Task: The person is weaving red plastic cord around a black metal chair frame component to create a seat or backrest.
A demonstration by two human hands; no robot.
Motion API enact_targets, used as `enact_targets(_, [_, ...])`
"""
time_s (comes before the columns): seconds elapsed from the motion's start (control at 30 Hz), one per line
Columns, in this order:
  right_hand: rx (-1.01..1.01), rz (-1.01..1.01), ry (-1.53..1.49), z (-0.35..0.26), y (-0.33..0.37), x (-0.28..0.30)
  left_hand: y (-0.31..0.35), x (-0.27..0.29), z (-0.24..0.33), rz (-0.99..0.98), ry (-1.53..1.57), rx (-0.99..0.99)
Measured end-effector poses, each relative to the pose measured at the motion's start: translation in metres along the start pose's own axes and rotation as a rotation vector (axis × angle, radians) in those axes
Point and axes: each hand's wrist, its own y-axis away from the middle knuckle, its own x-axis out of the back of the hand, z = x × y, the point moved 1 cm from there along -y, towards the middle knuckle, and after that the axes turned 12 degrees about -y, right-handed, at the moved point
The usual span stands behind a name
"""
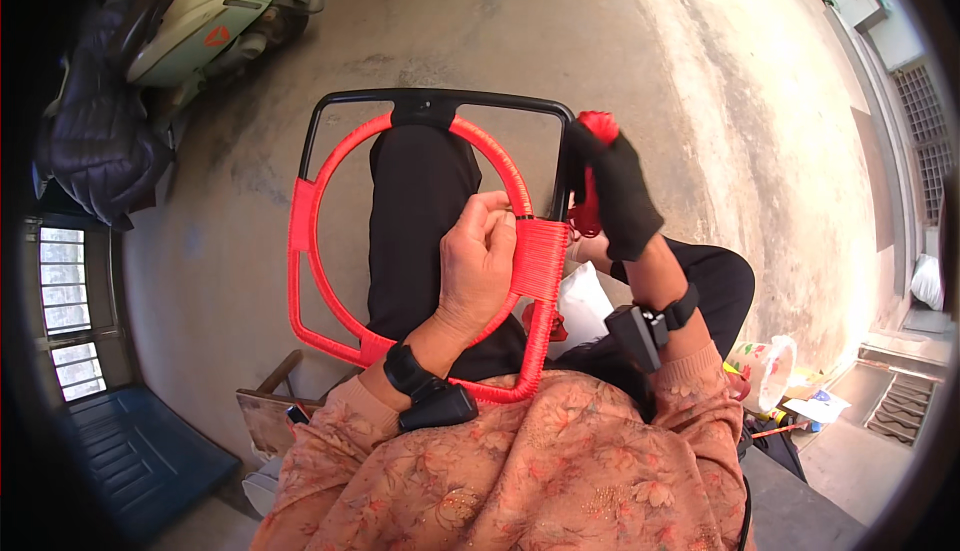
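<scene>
At far left I record a pale scooter (215, 16) beside a dark quilted cover (105, 126), with a blue panel (145, 461) below. At centre, a frame (423, 108), part black, part wrapped in red cord, lies across the black trouser legs (415, 221); its inner ring surrounds part of one thigh. I find the bare left hand (478, 259) curled closed on the frame, beside the upper end of the broad wrapped band (537, 266); its fingertips are partly hidden, so their exact purchase is uncertain. Right of the frame, the black-gloved right hand (620, 186) is clenched around a red cord bundle (598, 125).
</scene>
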Motion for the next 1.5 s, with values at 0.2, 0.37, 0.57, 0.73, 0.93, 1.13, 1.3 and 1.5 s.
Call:
enact_targets(0.2, [0.963, 0.090, 1.229, -0.034, 0.028, -0.003, -0.002, 0.006, 0.001, -0.059, 0.370, 0.083])
enact_targets(0.37, [1.048, -0.298, 1.258, -0.027, 0.064, -0.029, -0.005, 0.007, 0.002, -0.037, 0.582, 0.099])
enact_targets(0.57, [0.415, -0.106, 0.337, -0.004, 0.067, 0.002, -0.006, 0.005, -0.012, 0.045, 0.375, 0.176])
enact_targets(0.73, [-0.033, -0.433, -0.023, 0.034, 0.039, 0.018, -0.007, -0.002, -0.016, 0.070, 0.433, 0.098])
enact_targets(0.93, [-0.104, -0.393, 0.047, 0.058, 0.034, 0.017, -0.008, -0.005, -0.018, -0.056, 0.242, 0.124])
enact_targets(1.13, [0.488, -0.202, 0.640, 0.022, 0.049, 0.100, -0.007, -0.001, -0.014, -0.093, 0.383, 0.266])
enact_targets(1.3, [0.282, 0.315, -0.601, 0.008, 0.085, 0.215, -0.004, 0.004, -0.003, -0.057, 0.501, 0.240])
enact_targets(1.5, [0.404, 0.361, -0.785, 0.002, 0.104, 0.256, -0.002, 0.006, -0.002, -0.161, 0.580, 0.250])
